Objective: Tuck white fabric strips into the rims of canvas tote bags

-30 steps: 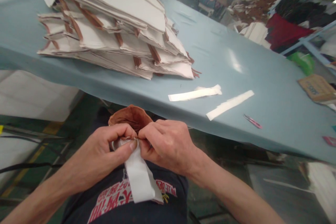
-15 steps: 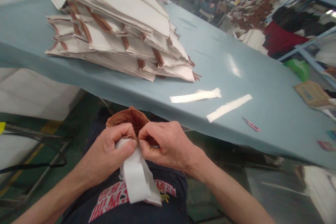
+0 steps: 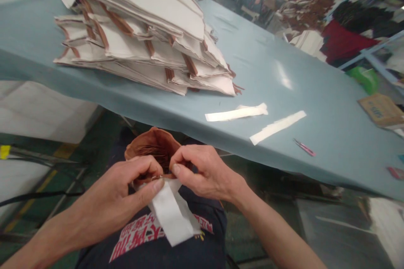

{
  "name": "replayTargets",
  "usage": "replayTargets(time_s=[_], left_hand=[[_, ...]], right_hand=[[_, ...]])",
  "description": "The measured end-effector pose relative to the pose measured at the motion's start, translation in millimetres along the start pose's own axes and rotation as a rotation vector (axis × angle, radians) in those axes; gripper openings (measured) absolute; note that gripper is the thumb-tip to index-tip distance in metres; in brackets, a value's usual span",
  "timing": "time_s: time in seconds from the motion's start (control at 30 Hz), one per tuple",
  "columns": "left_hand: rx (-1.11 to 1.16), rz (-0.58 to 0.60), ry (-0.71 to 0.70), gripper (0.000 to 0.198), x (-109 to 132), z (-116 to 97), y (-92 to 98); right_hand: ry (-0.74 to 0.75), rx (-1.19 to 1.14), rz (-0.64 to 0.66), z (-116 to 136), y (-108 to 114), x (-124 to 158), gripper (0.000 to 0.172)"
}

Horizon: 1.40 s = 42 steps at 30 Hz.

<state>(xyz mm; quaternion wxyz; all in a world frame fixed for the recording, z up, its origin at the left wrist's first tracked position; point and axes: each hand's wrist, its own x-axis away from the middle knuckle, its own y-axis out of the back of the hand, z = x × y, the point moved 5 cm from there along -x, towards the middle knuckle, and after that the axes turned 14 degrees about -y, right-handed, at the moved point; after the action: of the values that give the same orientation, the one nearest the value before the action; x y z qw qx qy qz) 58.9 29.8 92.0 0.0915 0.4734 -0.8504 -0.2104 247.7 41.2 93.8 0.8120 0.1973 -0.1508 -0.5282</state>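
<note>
Between my hands is a piece of white fabric (image 3: 173, 214) with a brown edge, hanging down over my dark apron (image 3: 145, 256) with its red lettering. My left hand (image 3: 139, 185) pinches the brown edge between thumb and fingers. On the other side, my right hand (image 3: 198, 170) pinches the same edge a short way to the right. Just behind my hands, a brown gathered cloth piece (image 3: 154, 143) opens upward in my lap; how it joins the white fabric is hidden by my fingers.
A blue-covered table (image 3: 252, 71) runs across in front. On it lie a stack of white pieces with brown trim (image 3: 142, 38), two white strips (image 3: 236, 113), pink-handled thread snips (image 3: 304, 147) and a cardboard box (image 3: 380, 109). A metal frame (image 3: 63, 189) stands at left.
My hands have moved slightly apart along the brown edge. The white fabric has swung a little to the right, and more of the brown cloth's inside shows.
</note>
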Motion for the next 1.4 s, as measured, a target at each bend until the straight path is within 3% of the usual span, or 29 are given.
replayTargets(time_s=[0.2, 0.33, 0.5, 0.67, 1.03, 1.17, 1.3, 1.4], left_hand=[[0.024, 0.029, -0.022, 0.033, 2, 12, 4.3], [0.052, 0.177, -0.062, 0.028, 1, 29, 9.5], [0.223, 0.285, 0.026, 0.055, -4, 39, 11.5], [0.352, 0.394, 0.090, 0.055, -8, 40, -1.1], [-0.120, 0.202, -0.352, 0.032, 8, 15, 6.8], [-0.193, 0.133, -0.462, 0.027, 14, 12, -0.3], [-0.190, 0.094, -0.443, 0.026, 16, 15, -3.1], [-0.091, 0.144, -0.309, 0.031, 16, 21, -0.9]], right_hand=[[0.016, 0.094, 0.093, 4, -14, 1, 0.011], [-0.035, 0.125, 0.108, 2, -20, 1, 0.008], [-0.038, 0.090, 0.120, 2, -22, 2, 0.009], [-0.030, 0.102, 0.099, 4, -22, 2, 0.013], [0.066, 0.100, -0.023, 1, -21, 10, 0.012], [0.003, 0.029, 0.117, 3, -16, 9, 0.008], [-0.034, 0.062, 0.259, 3, -20, 5, 0.047], [0.025, -0.040, 0.268, 5, -24, 5, 0.052]])
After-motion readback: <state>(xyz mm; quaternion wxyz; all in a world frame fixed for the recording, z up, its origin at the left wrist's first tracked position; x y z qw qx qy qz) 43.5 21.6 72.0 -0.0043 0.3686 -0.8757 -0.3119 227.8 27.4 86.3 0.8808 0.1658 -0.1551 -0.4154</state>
